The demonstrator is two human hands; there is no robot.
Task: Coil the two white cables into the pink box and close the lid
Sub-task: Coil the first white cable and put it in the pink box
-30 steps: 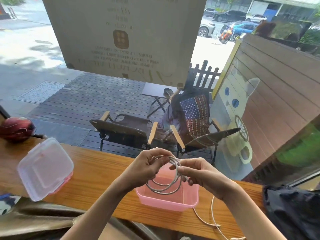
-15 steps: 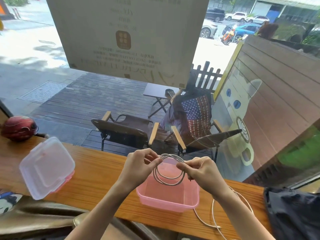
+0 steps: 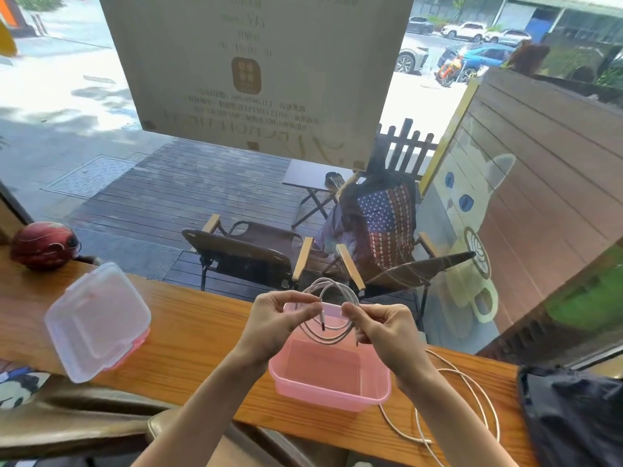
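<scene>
A white cable [image 3: 332, 335] wound into a small coil hangs above the open pink box [image 3: 332, 392], which stands on the wooden counter. My left hand [image 3: 279, 320] pinches the coil's left side and my right hand [image 3: 381, 326] pinches its right side. A short cable end with a dark tip dangles inside the loop. The second white cable [image 3: 472, 396] lies loose on the counter to the right of the box and trails over the front edge. The clear lid [image 3: 96, 321], with pink clips, lies apart on the counter at the left.
A red helmet [image 3: 43, 246] sits at the counter's far left. A dark bag [image 3: 573, 419] lies at the right end. A window runs right behind the counter [image 3: 202, 332]. A tan bag [image 3: 67, 419] sits below the front edge.
The coil has been turned and tightened between my hands, which shifted slightly apart above the box. A cable end now dangles inside the loop.
</scene>
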